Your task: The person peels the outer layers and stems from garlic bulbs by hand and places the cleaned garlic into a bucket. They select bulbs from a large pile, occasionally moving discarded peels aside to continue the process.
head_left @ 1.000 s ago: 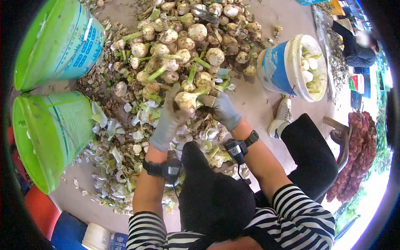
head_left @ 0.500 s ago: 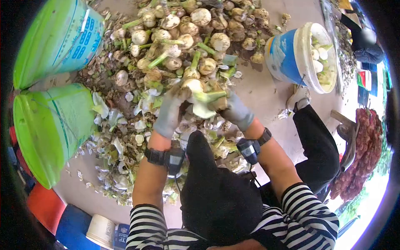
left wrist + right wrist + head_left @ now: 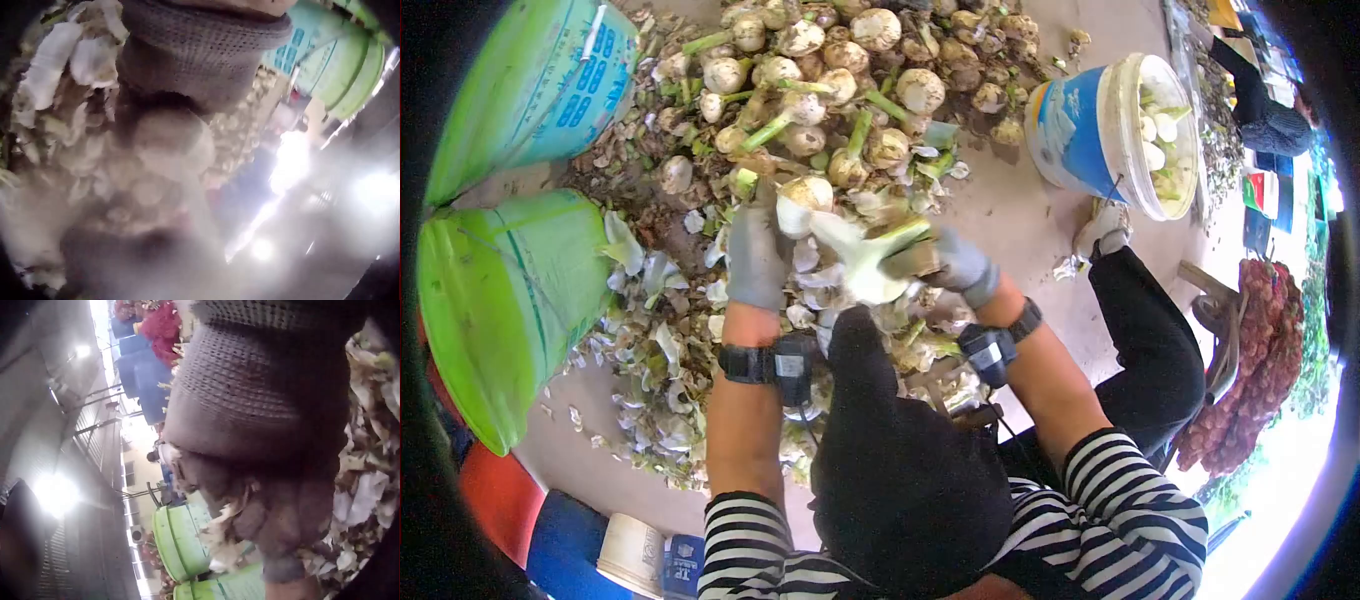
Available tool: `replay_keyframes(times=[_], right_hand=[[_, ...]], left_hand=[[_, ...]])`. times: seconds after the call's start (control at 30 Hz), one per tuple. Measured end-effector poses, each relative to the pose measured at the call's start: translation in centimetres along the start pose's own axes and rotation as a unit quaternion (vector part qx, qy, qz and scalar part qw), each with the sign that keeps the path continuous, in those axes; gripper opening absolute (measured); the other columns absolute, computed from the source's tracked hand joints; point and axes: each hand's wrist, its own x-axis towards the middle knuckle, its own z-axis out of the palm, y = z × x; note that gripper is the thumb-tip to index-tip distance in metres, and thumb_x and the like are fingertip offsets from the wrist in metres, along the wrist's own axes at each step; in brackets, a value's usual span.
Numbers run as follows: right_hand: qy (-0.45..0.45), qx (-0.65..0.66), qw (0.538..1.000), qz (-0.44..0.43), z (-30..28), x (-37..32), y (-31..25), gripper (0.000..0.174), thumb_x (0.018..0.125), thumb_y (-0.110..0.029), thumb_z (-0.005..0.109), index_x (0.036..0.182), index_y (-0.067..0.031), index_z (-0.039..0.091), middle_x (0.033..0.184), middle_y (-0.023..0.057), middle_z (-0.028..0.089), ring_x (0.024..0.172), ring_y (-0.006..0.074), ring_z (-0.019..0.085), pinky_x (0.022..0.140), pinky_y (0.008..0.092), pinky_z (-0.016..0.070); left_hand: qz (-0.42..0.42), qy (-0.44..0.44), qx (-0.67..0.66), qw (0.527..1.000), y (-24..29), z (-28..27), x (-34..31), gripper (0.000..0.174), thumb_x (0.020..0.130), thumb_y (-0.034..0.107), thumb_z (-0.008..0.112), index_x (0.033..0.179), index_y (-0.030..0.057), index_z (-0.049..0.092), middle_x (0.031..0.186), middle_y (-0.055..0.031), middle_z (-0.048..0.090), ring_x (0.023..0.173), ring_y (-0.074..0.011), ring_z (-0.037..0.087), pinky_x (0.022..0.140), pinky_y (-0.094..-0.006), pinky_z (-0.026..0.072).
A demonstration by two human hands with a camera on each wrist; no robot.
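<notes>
In the head view my gloved left hand [image 3: 757, 255] grips a garlic bulb [image 3: 805, 200], its peeled side white and its top soil-stained. The left wrist view shows the bulb [image 3: 172, 144] blurred below the glove cuff. My gloved right hand [image 3: 962, 268], fingers curled, pinches a broad white-and-green garlic peel [image 3: 865, 262] that spreads toward the bulb and is blurred by motion. Pale dry skin [image 3: 225, 534] shows at the right glove's dirty fingers in the right wrist view. Just beyond both hands lies a heap of unpeeled garlic [image 3: 840, 85] with green stems.
Shed peels [image 3: 660, 380] cover the floor below my hands. Two green buckets [image 3: 510, 320] lie tipped at the left. A blue-and-white bucket [image 3: 1090, 135] with peeled garlic stands at the right, near my shoe. A red mesh sack [image 3: 1240, 370] is farther right.
The bulb, first held low between both hands, has moved left and up with my left hand. The peel has come loose toward my right hand, and the hands have drawn apart.
</notes>
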Motion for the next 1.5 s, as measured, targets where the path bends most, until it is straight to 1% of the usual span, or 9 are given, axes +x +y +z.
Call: replay_keyframes(times=[0.13,0.17,0.27,0.33,0.47,0.53,0.97,1.33,1.5], right_hand=[[-0.022,0.085,0.994,-0.063,-5.1,-2.9,2.3,0.045,0.078,-0.023,0.065,0.117,-0.0013,0.056,0.11,0.0127,0.061,0.103,0.0227,0.056,0.09,0.033,0.0436],[-0.095,-0.202,0.968,-0.116,-7.2,-2.9,1.6,0.046,0.078,-0.029,0.066,0.113,-0.001,0.058,0.116,0.0127,0.059,0.107,0.0218,0.055,0.094,0.0335,0.0415],[0.088,-0.132,0.987,-0.022,-6.0,-3.4,0.1,0.042,0.076,-0.034,0.066,0.102,-0.0011,0.063,0.103,0.0165,0.064,0.096,0.0259,0.061,0.085,0.0358,0.0469],[0.085,-0.59,0.793,0.127,-3.9,-1.2,-1.6,0.035,0.074,-0.028,0.068,0.096,-0.0011,0.063,0.091,0.0225,0.063,0.083,0.0305,0.063,0.074,0.0342,0.0488],[0.149,-0.516,0.842,-0.053,-0.6,1.3,-3.2,0.037,0.075,-0.035,0.066,0.088,0.0,0.065,0.082,0.0235,0.062,0.074,0.0344,0.062,0.066,0.0363,0.0492],[0.106,-0.646,0.752,-0.079,0.3,1.9,-3.4,0.04,0.075,-0.041,0.062,0.083,-0.0018,0.061,0.072,0.0206,0.061,0.067,0.0393,0.058,0.06,0.0448,0.0474],[0.0,0.096,0.989,-0.113,-1.3,-0.6,-2.2,0.021,0.074,-0.018,0.07,0.084,-0.0006,0.063,0.073,0.0051,0.061,0.063,0.0106,0.057,0.06,0.026,0.0483],[0.121,-0.426,0.896,0.016,2.1,3.0,-3.5,0.04,0.079,-0.039,0.062,0.075,0.0006,0.063,0.064,0.0205,0.058,0.054,0.0301,0.057,0.055,0.0383,0.0449],[0.093,-0.505,0.852,-0.106,2.8,2.7,-2.7,0.03,0.079,-0.029,0.067,0.078,0.001,0.065,0.057,0.0077,0.059,0.052,0.0111,0.053,0.049,0.0328,0.0435]], left_hand=[[0.141,0.088,0.02,0.986,0.0,0.0,-0.1,0.046,0.093,0.037,0.044,0.113,-0.0034,0.051,0.103,-0.0136,0.06,0.092,-0.0231,0.062,0.076,-0.0363,0.0544],[0.136,0.096,0.058,0.984,2.2,1.3,-2.2,0.044,0.092,0.036,0.048,0.114,-0.0028,0.051,0.104,-0.0136,0.06,0.096,-0.0234,0.061,0.08,-0.0402,0.0533],[0.208,0.085,0.112,0.968,2.4,0.5,-1.8,0.036,0.089,0.026,0.055,0.109,-0.003,0.05,0.101,-0.0123,0.059,0.09,-0.0205,0.061,0.075,-0.0339,0.0525],[0.223,0.098,0.208,0.947,0.6,0.6,-1.4,0.023,0.084,0.011,0.06,0.102,-0.0024,0.055,0.089,-0.0079,0.06,0.074,-0.0138,0.056,0.065,-0.0273,0.0477],[0.188,0.104,0.329,0.92,0.5,3.9,-2.8,0.02,0.08,0.006,0.06,0.096,-0.0054,0.057,0.08,-0.0064,0.06,0.069,-0.0109,0.054,0.067,-0.0237,0.0442],[0.191,0.083,0.305,0.929,0.1,4.4,-3.2,0.02,0.081,0.003,0.059,0.099,-0.0046,0.057,0.083,-0.0065,0.06,0.069,-0.0112,0.055,0.065,-0.0235,0.0453],[0.069,0.025,-0.129,0.989,-0.8,2.3,-1.5,0.038,0.094,0.024,0.042,0.114,-0.0067,0.051,0.11,-0.0157,0.059,0.099,-0.0264,0.059,0.089,-0.0378,0.0466],[0.198,0.044,0.039,0.978,0.8,4.1,-2.3,0.034,0.084,0.017,0.06,0.11,-0.002,0.051,0.099,-0.0108,0.059,0.089,-0.018,0.058,0.083,-0.0319,0.0461],[0.103,0.112,0.303,0.941,1.3,2.2,-2.1,0.03,0.083,0.019,0.061,0.102,-0.0033,0.056,0.09,-0.0098,0.062,0.077,-0.016,0.061,0.07,-0.0283,0.0499]])
